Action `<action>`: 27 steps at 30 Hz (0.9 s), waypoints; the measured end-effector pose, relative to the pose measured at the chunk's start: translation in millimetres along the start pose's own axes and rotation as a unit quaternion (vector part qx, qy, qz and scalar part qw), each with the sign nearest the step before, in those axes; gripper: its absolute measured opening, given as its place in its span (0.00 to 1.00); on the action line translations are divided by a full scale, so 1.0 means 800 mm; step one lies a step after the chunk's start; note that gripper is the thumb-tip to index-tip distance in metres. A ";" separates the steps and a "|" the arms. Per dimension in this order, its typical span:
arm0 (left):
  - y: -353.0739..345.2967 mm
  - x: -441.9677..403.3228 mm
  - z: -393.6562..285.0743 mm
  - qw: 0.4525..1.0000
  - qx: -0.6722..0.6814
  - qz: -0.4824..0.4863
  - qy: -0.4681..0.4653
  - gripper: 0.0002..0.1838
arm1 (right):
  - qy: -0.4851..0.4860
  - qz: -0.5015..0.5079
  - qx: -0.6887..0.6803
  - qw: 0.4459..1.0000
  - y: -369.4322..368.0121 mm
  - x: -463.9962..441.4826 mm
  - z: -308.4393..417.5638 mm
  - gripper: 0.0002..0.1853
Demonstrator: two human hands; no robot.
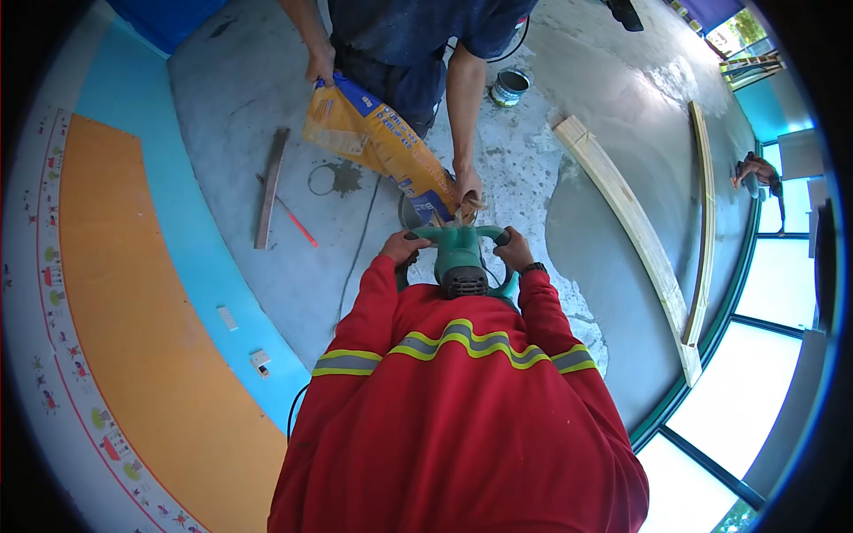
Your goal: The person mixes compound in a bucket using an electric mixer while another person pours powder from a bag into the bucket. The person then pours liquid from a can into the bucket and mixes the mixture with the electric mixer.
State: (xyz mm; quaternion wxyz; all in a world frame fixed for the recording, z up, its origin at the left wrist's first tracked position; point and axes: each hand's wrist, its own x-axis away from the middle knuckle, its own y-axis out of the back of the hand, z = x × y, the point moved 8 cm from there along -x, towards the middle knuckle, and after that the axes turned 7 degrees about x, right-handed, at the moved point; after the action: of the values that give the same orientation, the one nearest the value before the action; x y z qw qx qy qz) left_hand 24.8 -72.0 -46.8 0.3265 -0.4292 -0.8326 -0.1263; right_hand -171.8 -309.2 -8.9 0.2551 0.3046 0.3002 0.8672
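Observation:
A green power mixer (460, 258) stands in front of my chest, its motor housing toward me. My left hand (404, 247) is wrapped round its left handle, and my right hand (514, 250) grips the right handle. Beyond the mixer, a co-worker tilts a yellow and blue bag (382, 138) down, one hand at its upper end and the other at its mouth. A bucket (410, 211) shows only in part below the bag's lower end. The mixer's lower end is hidden.
A metal pail (509, 88) stands on the floor behind the co-worker's arm. Long wooden boards (631, 222) lie on the wet-looking floor at right, where another person crouches by the windows. At left lie a wooden strip (271, 191) and a red stick (298, 224). A cable runs along the floor.

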 end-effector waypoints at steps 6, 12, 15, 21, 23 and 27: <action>-0.003 0.004 0.003 1.000 0.010 0.004 0.013 0.19 | -0.017 0.029 0.008 0.999 -0.002 0.003 -0.002 0.23; -0.002 0.012 -0.002 1.000 0.024 -0.004 0.008 0.19 | 0.017 0.006 0.020 1.000 -0.010 -0.005 -0.008 0.20; 0.000 0.017 -0.001 1.000 0.009 -0.014 0.008 0.19 | 0.017 0.011 0.024 1.000 -0.012 -0.006 -0.005 0.20; 0.013 0.023 0.007 1.000 0.010 -0.023 0.000 0.19 | 0.031 0.024 0.032 0.999 -0.018 -0.010 0.011 0.21; 0.016 0.029 0.010 0.999 0.014 -0.030 -0.006 0.18 | 0.039 0.021 0.038 0.998 -0.021 -0.010 0.014 0.21; 0.019 0.038 -0.002 0.999 0.009 -0.046 -0.012 0.17 | 0.047 0.026 0.036 0.998 -0.022 -0.013 0.016 0.21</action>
State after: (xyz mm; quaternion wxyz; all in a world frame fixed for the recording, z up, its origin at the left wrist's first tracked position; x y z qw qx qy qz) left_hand 24.6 -44.5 -26.4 0.3141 -0.3892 -0.8565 -0.1279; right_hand -151.2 -298.8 -16.5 0.2074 0.2804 0.3344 0.8755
